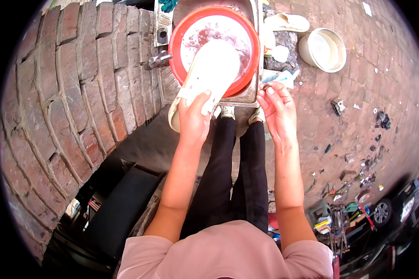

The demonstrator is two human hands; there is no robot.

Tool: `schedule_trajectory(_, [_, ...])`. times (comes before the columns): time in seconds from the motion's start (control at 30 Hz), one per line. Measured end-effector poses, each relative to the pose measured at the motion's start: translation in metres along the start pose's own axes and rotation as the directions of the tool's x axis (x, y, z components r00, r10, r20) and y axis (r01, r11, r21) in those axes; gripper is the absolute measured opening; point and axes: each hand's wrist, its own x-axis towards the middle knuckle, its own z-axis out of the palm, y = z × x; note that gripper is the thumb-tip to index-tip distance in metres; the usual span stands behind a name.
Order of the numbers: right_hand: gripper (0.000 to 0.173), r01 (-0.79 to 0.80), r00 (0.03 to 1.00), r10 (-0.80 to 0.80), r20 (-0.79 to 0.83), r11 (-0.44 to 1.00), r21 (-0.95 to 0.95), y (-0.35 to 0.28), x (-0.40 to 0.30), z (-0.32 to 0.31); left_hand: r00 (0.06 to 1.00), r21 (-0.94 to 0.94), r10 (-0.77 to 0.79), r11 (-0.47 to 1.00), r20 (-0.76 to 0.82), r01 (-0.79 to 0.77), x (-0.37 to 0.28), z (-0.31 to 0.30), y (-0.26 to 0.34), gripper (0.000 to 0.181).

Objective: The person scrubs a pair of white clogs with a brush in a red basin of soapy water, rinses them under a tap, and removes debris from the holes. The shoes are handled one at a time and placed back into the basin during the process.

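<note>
My left hand grips a white slip-on shoe by its strap end, with the thumb on top. The shoe slants over a red-rimmed basin of sudsy, pinkish water. Beneath the basin is a metal sink. Right of the sink's near corner, my right hand is raised, its thumb and fingers pinched on a small dark thing that is too small to name.
A metal tap juts from the brick wall at the left. On the right stand another white shoe and a white bucket of cloudy liquid. Scattered parts and a car are farther off on the brick ground.
</note>
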Motion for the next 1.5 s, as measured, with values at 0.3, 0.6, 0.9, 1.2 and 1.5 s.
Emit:
schedule_trajectory(0.3, [0.018, -0.041, 0.999, 0.045, 0.031, 0.993, -0.113, -0.026, 0.001, 0.035, 0.999, -0.032, 0.016, 0.999, -0.051, -0.017, -0.013, 0.016, 0.015, 0.038])
schedule_trajectory(0.6, [0.011, 0.223, 0.974, -0.209, 0.083, 0.848, -0.481, -0.029, 0.012, 0.082, 0.999, -0.129, -0.026, 0.991, -0.046, 0.02, -0.03, 0.033, 0.033, 0.042])
schedule_trajectory(0.9, [0.016, 0.67, 0.589, -0.59, 0.552, -0.027, -0.742, 0.007, 0.046, 0.111, 0.998, -0.142, -0.048, 0.989, -0.029, 0.043, -0.02, 0.021, 0.045, 0.039])
schedule_trajectory(1.2, [0.017, 0.774, 0.401, -0.533, 0.745, -0.237, -0.587, 0.047, 0.039, 0.152, 0.997, -0.229, -0.045, 0.972, 0.06, 0.058, 0.003, 0.005, 0.074, 0.038])
schedule_trajectory(1.5, [0.018, 0.753, 0.409, -0.456, 0.791, -0.32, -0.574, 0.048, 0.054, 0.168, 0.992, -0.252, -0.045, 0.965, 0.116, 0.073, 0.009, -0.01, 0.091, 0.037])
